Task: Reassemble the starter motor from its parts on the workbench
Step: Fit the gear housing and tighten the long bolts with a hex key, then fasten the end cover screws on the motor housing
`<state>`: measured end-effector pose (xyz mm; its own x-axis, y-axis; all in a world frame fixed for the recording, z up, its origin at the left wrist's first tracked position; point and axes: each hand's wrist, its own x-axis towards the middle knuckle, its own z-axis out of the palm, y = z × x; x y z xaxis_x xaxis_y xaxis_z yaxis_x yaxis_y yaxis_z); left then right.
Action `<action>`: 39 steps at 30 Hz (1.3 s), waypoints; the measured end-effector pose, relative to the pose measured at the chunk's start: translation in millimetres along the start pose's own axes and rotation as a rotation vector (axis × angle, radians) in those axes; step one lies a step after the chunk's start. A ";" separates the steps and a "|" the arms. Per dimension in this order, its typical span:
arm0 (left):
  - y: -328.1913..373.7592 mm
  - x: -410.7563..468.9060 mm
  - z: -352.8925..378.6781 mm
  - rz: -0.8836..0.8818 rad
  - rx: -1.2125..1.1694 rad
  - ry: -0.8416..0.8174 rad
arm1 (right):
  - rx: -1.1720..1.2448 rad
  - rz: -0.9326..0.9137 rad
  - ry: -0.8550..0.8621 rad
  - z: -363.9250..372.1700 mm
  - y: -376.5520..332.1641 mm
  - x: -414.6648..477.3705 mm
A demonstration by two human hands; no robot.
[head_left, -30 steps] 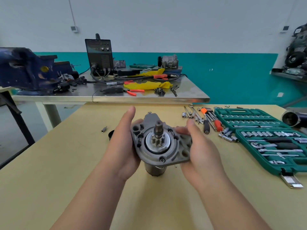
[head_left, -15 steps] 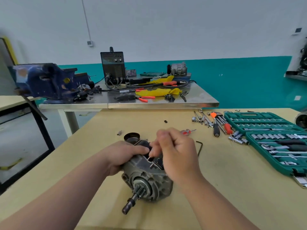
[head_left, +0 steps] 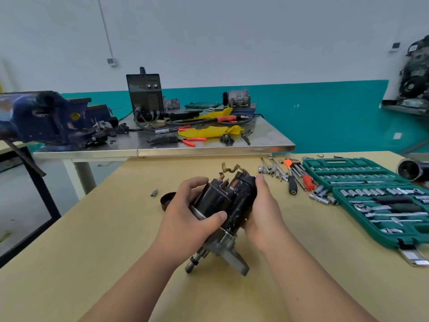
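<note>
The starter motor (head_left: 228, 205) is at the middle of the workbench (head_left: 92, 252), its long axis running near to far. The pinion shaft (head_left: 192, 263) points near and slightly left, and the braided leads (head_left: 229, 169) are at the far end. The left hand (head_left: 185, 219) curls round the smaller barrel, and the right hand (head_left: 264, 210) wraps the main body. On the right, an open green case (head_left: 334, 162) holds rows of sockets, ratchets and bars, cut off by the frame edge. Whether the motor's flange touches the bench is unclear. A black ring (head_left: 167, 198) is partly hidden behind the left hand.
</note>
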<state>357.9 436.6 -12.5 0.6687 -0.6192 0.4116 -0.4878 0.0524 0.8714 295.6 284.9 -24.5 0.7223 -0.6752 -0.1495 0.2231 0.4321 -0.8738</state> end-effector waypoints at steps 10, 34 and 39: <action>-6.8 23.2 -37.0 0.039 0.111 0.044 | -0.543 -0.381 -0.120 26.1 -2.2 0.0; -62.1 -5.8 -102.5 -0.035 -0.192 0.568 | -1.825 -0.547 -0.511 104.1 72.9 113.4; -52.5 -8.1 -77.7 -0.022 -0.130 0.575 | -0.371 -0.050 -0.232 93.7 10.3 80.4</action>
<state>421.7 499.8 -40.9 0.8924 -0.0990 0.4402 -0.4219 0.1628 0.8919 417.3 291.0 -2.2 0.8540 -0.5193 -0.0316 0.0420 0.1293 -0.9907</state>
